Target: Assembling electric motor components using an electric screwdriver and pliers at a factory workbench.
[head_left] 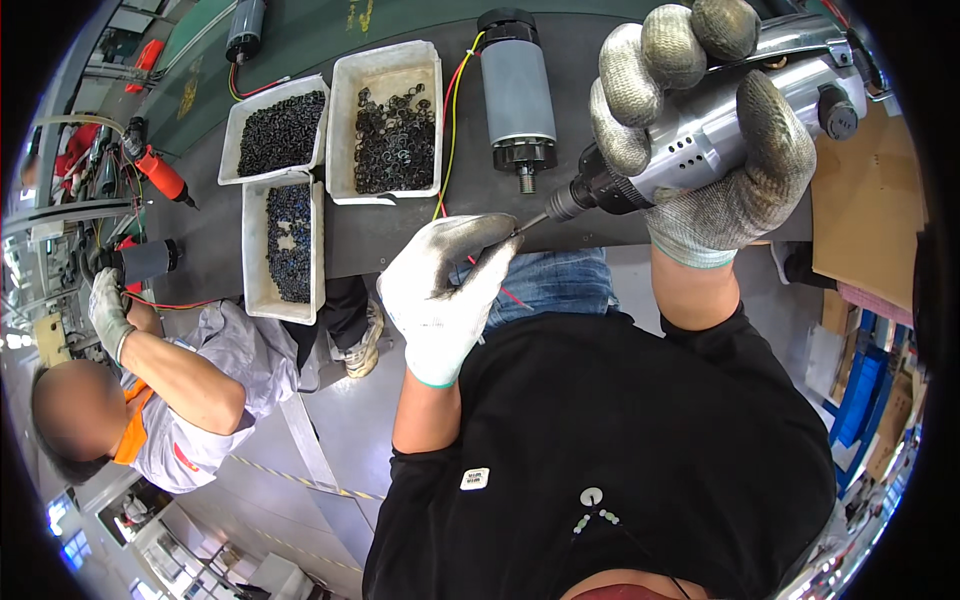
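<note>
My right hand, in a grey-white work glove, is wrapped round a silver power screwdriver that points left and slightly down. Its black chuck carries a thin bit. My left hand, gloved in white, pinches with thumb and forefinger at the bit's tip; whatever small part sits there is too little to make out. Just beyond, a grey cylindrical motor with black end caps stands on the dark bench, its threaded shaft toward me. Yellow and red wires run along its left side.
Left of the motor are a white bin of black rings, a bin of small black parts and a bin of dark bluish parts. A co-worker handles another motor at far left. Cardboard lies at right.
</note>
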